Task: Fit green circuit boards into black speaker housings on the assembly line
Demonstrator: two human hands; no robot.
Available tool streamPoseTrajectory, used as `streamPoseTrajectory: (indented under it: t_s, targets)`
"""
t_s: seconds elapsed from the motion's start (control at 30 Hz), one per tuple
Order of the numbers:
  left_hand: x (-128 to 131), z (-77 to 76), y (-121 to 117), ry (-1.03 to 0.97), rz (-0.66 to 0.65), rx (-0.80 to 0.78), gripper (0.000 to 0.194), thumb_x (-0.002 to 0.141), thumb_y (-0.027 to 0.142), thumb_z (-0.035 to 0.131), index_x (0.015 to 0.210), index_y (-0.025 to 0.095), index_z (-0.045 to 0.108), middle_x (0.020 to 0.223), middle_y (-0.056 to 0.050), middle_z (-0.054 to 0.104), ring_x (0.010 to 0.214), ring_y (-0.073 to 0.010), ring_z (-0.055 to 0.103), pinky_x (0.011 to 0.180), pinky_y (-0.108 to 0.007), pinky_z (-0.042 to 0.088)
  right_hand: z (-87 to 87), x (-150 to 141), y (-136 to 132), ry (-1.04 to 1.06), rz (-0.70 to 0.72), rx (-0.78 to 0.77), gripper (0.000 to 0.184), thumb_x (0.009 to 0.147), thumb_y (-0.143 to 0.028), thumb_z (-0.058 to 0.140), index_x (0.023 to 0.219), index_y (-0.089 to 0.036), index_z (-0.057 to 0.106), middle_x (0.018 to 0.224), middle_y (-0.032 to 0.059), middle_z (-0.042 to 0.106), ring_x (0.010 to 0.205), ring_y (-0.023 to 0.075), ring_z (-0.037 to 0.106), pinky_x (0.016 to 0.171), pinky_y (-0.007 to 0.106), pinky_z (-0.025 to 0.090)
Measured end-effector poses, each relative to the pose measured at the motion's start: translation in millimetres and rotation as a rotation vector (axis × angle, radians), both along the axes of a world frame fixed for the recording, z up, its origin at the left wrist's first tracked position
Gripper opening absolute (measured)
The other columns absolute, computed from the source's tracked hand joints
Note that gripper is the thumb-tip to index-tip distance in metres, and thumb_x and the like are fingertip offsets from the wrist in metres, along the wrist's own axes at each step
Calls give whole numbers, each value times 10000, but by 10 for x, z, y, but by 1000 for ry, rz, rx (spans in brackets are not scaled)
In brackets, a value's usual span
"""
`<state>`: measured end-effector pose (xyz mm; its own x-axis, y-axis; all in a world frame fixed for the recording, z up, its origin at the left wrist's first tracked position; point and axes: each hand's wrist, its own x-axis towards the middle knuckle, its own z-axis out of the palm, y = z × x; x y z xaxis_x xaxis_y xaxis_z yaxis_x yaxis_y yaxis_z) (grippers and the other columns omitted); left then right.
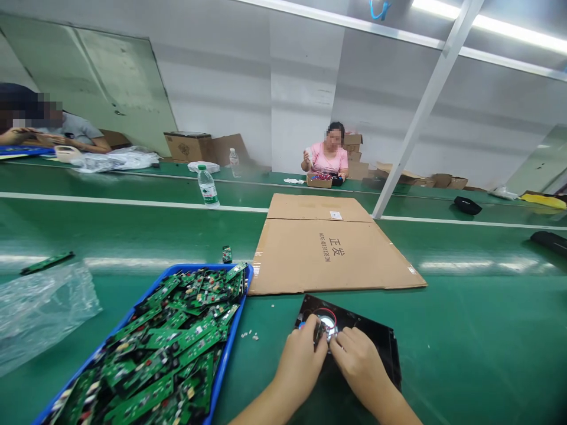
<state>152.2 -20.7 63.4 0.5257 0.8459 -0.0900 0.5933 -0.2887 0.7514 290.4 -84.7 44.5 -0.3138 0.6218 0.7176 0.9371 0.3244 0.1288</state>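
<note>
A black plastic housing (376, 339) lies on the green table in front of me, with a round silver part (326, 326) and a looped red wire (328, 310) in it. Over its left portion, my left hand (302, 349) is closed, pinching a small dark part (318, 332) whose kind I cannot make out. My right hand (358, 355) is also closed, thumb and fingers pressed together beside the silver part. Whatever its fingertips hold is hidden or too small to name. The fingertips of both hands are close together.
A blue tray (228, 348) heaped with green circuit boards (177, 342) stands at my left. Beyond the housing lies a flat cardboard sheet (305, 254). Clear plastic bag (48, 313), water bottle (208, 188) and small white bits (250, 335) lie around. A person (328, 156) sits opposite; others are far left.
</note>
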Motion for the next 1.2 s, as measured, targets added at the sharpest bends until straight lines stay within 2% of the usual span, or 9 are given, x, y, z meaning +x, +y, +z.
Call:
streamPoseTrajectory:
  t_s: [0.27,0.5,0.67,0.83,0.93,1.0,1.07,1.1,1.2]
  targets:
    - [-5,74,5,-17,22,-25,148,910,122,536,802,224,537,637,34,557,612,-167,510,585,-258,296,-1,-6,-22,18,-20,-41,456,1048,-48,307,658,-178,503,634,14,461,594,158,373,609,318,240]
    - [-23,94,76,-63,-10,-57,144,912,146,527,791,223,538,639,32,587,619,-166,537,581,-256,314,30,60,-19,-39,54,-60,429,1022,-18,310,689,-156,544,654,20,476,605,161,368,595,321,239]
    - [-40,75,69,-60,-57,-31,154,940,173,489,797,227,510,661,6,594,626,-189,534,577,-278,286,-12,120,17,68,68,-109,437,1078,-106,313,698,-168,519,653,8,496,603,150,381,590,299,243]
    - [-70,93,72,-60,-168,21,130,953,143,436,913,220,532,778,-39,673,715,-219,601,633,-286,332,-81,136,3,228,21,-149,426,1110,-227,320,750,-183,543,669,7,558,611,140,478,589,270,341]
    - [-111,100,116,-76,-249,42,115,970,182,429,960,229,534,827,-42,709,729,-220,631,640,-278,363,-116,155,-17,331,-55,-130,356,1111,-306,345,877,-188,585,739,17,617,626,139,571,585,263,435]
    - [-141,96,148,-85,-290,64,106,968,203,444,972,235,545,883,-48,725,772,-226,649,657,-278,374,-126,184,-16,357,-93,-109,283,1100,-341,365,1053,-178,592,937,73,673,786,178,653,651,285,524]
    - [-160,87,169,-95,-322,84,100,962,215,457,950,242,553,890,-40,723,781,-222,653,653,-276,370,-133,216,-4,330,-51,-155,256,1081,-286,375,1230,-168,546,1077,105,668,914,209,663,718,319,573]
    - [-163,81,175,-102,-331,90,101,957,213,458,926,244,549,862,-28,716,758,-213,649,640,-273,365,-138,230,3,305,-11,-201,274,1062,-229,384,1294,-169,517,1085,100,667,919,211,659,726,328,581]
    - [-148,60,169,-127,-334,102,108,936,190,448,875,245,518,756,7,677,674,-182,622,603,-264,354,-160,245,13,248,65,-314,411,980,-89,442,1380,-180,468,999,57,675,811,199,633,683,327,570]
